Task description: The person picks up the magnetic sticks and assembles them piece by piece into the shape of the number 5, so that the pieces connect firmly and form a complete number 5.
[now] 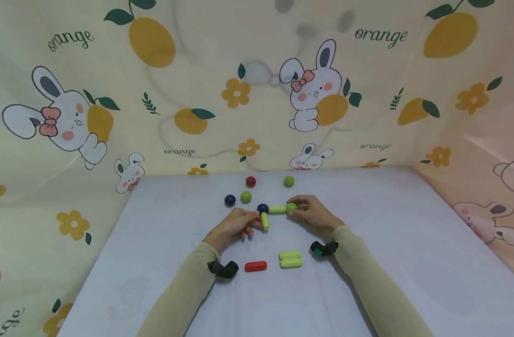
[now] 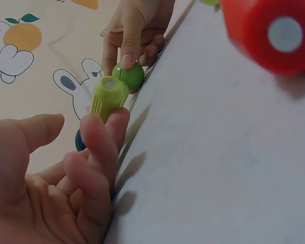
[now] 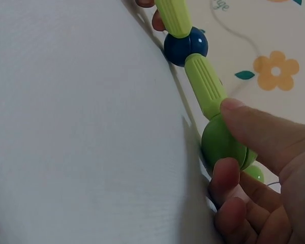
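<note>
A joined piece lies between the hands: a dark blue ball [image 1: 263, 208], a yellow-green stick [image 1: 277, 209] running right to a green ball [image 1: 291, 207], and a second yellow-green stick [image 1: 264, 221] pointing toward the person. At the second stick is my left hand [image 1: 236, 223]; its fingertips touch the stick's side, while its thumb [image 2: 46, 128] stands apart in the left wrist view. My right hand [image 1: 313, 213] pinches the green ball between thumb and fingers, plain in the right wrist view. A pale round magnet end shows on the second stick in the left wrist view.
Behind the joined piece sit a blue ball [image 1: 230, 200], a green ball [image 1: 246, 196], a red ball [image 1: 250, 181] and another green ball [image 1: 289, 181]. Nearer the person lie a red stick [image 1: 255, 266] and two yellow-green sticks [image 1: 290, 259] side by side. A printed cloth [image 1: 257, 93] hangs behind the white table [image 1: 177, 196].
</note>
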Demonstrator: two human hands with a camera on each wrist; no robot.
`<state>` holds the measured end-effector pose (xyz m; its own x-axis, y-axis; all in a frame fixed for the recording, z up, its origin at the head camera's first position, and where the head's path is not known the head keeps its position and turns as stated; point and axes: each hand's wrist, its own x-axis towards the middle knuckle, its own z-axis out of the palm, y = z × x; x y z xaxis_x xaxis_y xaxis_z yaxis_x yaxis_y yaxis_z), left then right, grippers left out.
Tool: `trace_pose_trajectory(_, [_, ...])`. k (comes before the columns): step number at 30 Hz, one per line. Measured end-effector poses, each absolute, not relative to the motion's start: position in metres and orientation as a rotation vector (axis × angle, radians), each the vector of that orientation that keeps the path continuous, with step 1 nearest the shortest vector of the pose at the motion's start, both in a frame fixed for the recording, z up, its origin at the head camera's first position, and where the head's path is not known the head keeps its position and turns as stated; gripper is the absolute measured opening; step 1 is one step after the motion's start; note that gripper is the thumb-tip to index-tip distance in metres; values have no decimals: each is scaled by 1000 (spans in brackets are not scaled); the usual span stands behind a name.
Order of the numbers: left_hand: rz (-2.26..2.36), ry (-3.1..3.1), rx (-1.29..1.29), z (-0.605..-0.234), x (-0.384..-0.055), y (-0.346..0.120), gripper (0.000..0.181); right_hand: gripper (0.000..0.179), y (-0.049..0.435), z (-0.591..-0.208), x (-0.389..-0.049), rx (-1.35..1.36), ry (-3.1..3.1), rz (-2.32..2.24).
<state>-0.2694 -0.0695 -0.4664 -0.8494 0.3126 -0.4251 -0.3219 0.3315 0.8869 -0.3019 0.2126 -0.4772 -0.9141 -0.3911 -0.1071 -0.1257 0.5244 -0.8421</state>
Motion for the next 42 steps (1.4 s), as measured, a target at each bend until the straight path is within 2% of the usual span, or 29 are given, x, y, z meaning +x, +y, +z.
trace_pose_trajectory(8, [1562,2049,-32,-466,-270,-69,39,45,209,-476,-298,-490,2506,-1324])
trace_pose_trajectory(19, [1625,2011,-34,-464,-271,-71,38,32,200,-472,-296,-459,2601,-1280])
trace_pose_trajectory(28, [1633,1997,-24,-466,-269,-75,39,31,198,-474,-294,-432,2572,-1300])
trace_pose_trajectory(35, [1728,2213,81,-439,-273,-95,38,31,198,-473,-294,-439,2578,-1294])
trace_pose_trajectory(42, [1813,2501,7,-433,-280,-115,32,31,199,-474,-294,-440,2587,-1282])
